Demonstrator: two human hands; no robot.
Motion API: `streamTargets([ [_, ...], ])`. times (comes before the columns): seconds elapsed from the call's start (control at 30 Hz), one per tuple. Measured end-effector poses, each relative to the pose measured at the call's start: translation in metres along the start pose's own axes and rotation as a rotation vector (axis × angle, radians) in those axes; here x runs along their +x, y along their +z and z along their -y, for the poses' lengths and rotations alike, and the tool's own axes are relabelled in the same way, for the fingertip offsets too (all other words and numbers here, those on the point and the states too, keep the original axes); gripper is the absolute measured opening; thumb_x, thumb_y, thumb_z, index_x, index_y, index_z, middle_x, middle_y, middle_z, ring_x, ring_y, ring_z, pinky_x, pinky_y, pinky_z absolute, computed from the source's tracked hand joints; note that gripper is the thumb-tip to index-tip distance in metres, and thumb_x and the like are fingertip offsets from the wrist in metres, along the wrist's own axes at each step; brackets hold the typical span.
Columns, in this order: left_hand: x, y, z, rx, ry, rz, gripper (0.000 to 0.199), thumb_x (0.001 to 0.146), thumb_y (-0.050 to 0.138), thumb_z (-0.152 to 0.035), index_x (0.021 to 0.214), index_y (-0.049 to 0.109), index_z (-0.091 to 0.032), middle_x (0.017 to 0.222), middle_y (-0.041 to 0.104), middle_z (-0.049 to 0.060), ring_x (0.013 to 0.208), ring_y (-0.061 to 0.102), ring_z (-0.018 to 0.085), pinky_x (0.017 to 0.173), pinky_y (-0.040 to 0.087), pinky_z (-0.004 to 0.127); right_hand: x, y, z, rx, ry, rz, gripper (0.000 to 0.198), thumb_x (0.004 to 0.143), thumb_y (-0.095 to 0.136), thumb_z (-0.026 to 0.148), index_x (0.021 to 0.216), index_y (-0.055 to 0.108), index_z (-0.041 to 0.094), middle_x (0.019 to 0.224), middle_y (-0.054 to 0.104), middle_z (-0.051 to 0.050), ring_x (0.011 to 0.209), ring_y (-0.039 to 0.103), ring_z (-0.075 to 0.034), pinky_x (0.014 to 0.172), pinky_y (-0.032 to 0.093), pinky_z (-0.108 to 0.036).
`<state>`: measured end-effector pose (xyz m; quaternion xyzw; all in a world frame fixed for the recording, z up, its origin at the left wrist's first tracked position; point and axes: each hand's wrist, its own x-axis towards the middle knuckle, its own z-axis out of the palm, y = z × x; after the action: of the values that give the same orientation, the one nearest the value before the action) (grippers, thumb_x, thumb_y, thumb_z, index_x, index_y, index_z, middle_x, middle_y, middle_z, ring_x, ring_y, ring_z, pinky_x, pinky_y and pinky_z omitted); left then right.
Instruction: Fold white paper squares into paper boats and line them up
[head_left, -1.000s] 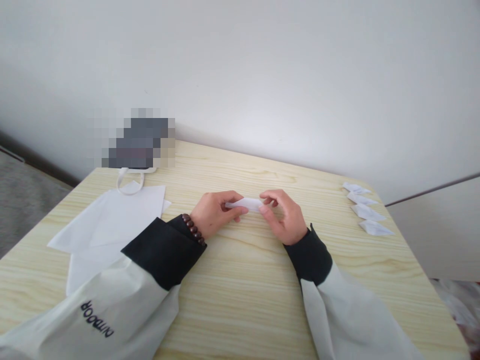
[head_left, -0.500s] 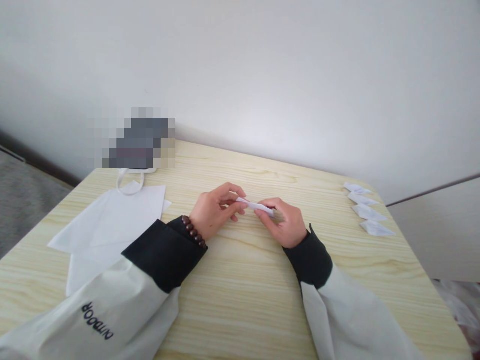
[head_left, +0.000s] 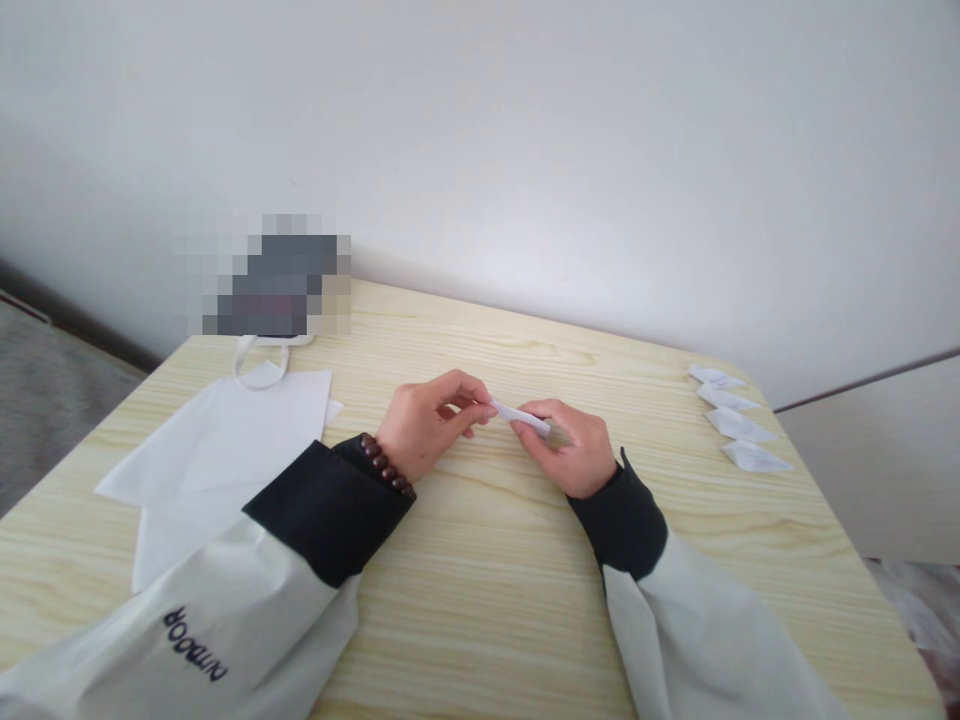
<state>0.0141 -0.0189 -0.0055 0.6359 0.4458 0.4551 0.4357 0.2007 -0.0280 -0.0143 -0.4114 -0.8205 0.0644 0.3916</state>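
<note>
A narrow folded white paper point(head_left: 517, 415) is held between my two hands, above the middle of the table. My left hand point(head_left: 439, 415), with a dark beaded bracelet at the wrist, pinches its left tip between thumb and index finger. The thumb and fingers of my right hand point(head_left: 570, 440) are closed on its right part. The fingertips cover both ends of the paper in part.
Loose white paper sheets point(head_left: 247, 440) lie at the left, partly under my left sleeve. Behind them is a blurred-out dark device point(head_left: 277, 285) with a white cable loop point(head_left: 286, 365). Several folded white paper pieces point(head_left: 739, 425) form a row at the table's right edge point(head_left: 832, 510).
The fingers of my left hand have closed over the paper's left tip, which stuck out past the thumb before. My right hand has barely moved.
</note>
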Motion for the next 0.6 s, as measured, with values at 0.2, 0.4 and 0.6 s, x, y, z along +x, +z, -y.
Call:
streamTargets([
  [0.2,-0.0018,-0.0005,0.0006,0.065,0.080,-0.014,0.011,0.074,0.064,-0.026,0.077,0.061,-0.015,0.068,0.065,-0.001,0.055,0.062,0.009,0.050,0.054,0.017,0.0004,-0.0008,0.0010,0.003,-0.019,0.001,0.005,0.079,0.057,0.017,0.080,0.062,0.018,0.071,0.069,-0.002,0.061,0.064,-0.011,0.059,0.048,-0.019],
  [0.4,-0.0009,-0.0035,0.0051,0.223,0.153,-0.011,0.012,0.076,0.063,-0.028,0.077,0.066,-0.016,0.072,0.067,-0.001,0.052,0.059,0.007,0.052,0.053,0.017,-0.0007,-0.0006,0.0000,-0.011,-0.046,-0.004,0.007,0.080,0.056,0.017,0.081,0.062,0.020,0.072,0.070,-0.001,0.063,0.064,-0.011,0.061,0.049,-0.020],
  [0.6,0.0012,-0.0073,0.0045,0.252,0.234,0.031,0.012,0.078,0.060,-0.024,0.075,0.068,-0.017,0.079,0.067,0.003,0.063,0.061,0.010,0.053,0.052,0.017,-0.0008,-0.0007,-0.0010,-0.009,-0.093,0.004,0.009,0.079,0.055,0.014,0.082,0.061,0.019,0.076,0.070,-0.002,0.068,0.064,-0.012,0.066,0.049,-0.023],
])
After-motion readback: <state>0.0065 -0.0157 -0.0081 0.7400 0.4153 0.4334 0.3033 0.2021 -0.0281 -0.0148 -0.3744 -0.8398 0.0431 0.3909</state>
